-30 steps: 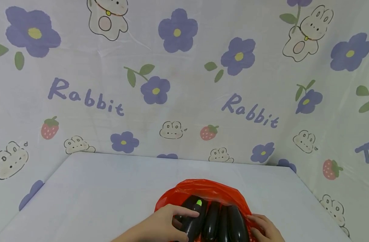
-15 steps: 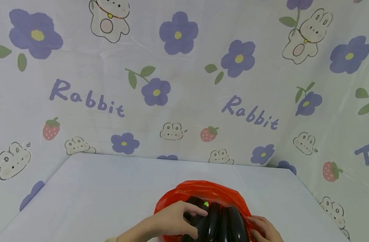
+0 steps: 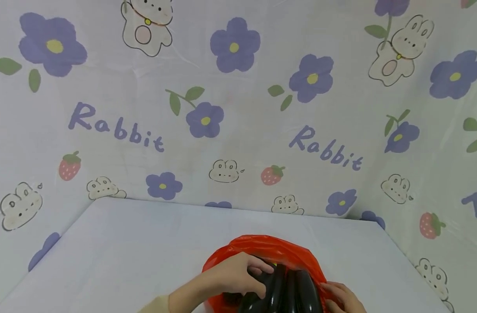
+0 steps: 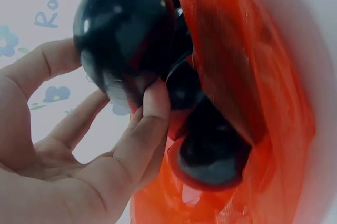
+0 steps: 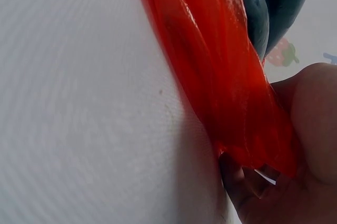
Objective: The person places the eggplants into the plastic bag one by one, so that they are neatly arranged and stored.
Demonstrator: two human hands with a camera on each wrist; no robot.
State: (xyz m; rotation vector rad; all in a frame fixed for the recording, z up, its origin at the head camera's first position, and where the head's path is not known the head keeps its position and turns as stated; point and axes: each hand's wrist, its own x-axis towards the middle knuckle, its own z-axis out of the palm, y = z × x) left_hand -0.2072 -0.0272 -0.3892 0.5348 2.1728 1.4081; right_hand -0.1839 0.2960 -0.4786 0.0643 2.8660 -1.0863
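Note:
A red plastic bag point(image 3: 275, 245) lies at the front of the table, its mouth spread around several glossy dark eggplants point(image 3: 309, 292). My left hand point(image 3: 236, 274) reaches over the bag's left side and grips one eggplant point(image 4: 124, 29) between thumb and fingers. The rounded end of that eggplant faces the left wrist camera, above more eggplants point(image 4: 210, 155) inside the bag. At the bag's right edge, my right hand point(image 3: 343, 299) pinches the red plastic point(image 5: 231, 97) between thumb and fingers. The lower part of the bag is cut off in the head view.
A white table point(image 3: 144, 243) extends to the left, back and right of the bag. Behind it hangs a pale cloth point(image 3: 238, 143) printed with purple flowers, rabbits and strawberries, which also covers the sides.
My left hand has moved right with its eggplant, up against the neighbouring ones. The eggplant's green tip is now mostly hidden. My right hand stays at the bag's edge.

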